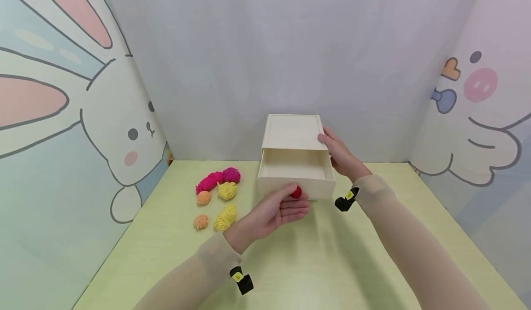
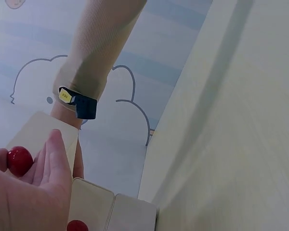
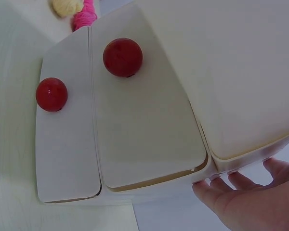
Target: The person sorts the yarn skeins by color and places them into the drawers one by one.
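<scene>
A small off-white drawer cabinet (image 1: pixel 292 132) stands at the back of the table, its top drawer (image 1: pixel 321 188) pulled out and bare inside. My left hand (image 1: pixel 267 215) is at the drawer front, pinching its round red knob (image 1: pixel 296 192) between thumb and fingers; the other fingers stretch out below. In the left wrist view the knob (image 2: pixel 19 161) sits between thumb and fingertips. My right hand (image 1: pixel 342 158) rests along the cabinet's right side, thumb on the top edge, fingertips (image 3: pixel 202 190) against the side wall. Two lower drawers with red knobs (image 3: pixel 123 57) appear closed in the right wrist view.
Left of the cabinet lie magenta yarn bundles (image 1: pixel 209 182), yellow yarn bundles (image 1: pixel 226 217) and small orange yarn balls (image 1: pixel 201 221) on the pale table (image 1: pixel 162 254). A plain curtain (image 1: pixel 290 47) hangs behind; cartoon-printed walls stand at both sides.
</scene>
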Tool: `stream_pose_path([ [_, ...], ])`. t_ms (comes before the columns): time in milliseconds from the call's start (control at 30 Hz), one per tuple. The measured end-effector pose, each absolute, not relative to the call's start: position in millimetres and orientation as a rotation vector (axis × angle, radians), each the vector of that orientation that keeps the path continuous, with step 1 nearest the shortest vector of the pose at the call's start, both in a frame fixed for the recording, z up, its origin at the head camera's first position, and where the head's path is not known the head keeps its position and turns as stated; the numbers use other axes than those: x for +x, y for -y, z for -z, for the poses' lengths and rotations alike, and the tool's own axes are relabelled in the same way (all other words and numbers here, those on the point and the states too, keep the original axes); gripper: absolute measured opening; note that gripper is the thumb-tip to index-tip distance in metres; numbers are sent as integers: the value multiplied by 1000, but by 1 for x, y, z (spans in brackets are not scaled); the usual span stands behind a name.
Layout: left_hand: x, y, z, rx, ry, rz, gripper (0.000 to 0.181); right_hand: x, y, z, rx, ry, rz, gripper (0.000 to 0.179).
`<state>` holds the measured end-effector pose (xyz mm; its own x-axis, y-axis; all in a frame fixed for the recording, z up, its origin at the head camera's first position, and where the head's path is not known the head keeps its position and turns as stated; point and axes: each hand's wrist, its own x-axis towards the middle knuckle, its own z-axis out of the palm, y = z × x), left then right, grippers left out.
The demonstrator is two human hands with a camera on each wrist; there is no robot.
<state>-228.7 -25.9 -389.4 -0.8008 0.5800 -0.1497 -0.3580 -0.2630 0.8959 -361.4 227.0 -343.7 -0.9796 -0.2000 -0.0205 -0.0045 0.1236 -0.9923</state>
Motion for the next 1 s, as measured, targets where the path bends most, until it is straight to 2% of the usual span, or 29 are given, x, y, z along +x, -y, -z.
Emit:
stream_pose_path([
  [533, -228, 34, 396, 305, -1391, -2029, 61, -362, -228, 343, -250, -2249, 1934, 65],
  [1000, -238, 109, 398, 510, -1731, -1662, 54, -361, -230, 341, -241, -2254, 1917, 68],
])
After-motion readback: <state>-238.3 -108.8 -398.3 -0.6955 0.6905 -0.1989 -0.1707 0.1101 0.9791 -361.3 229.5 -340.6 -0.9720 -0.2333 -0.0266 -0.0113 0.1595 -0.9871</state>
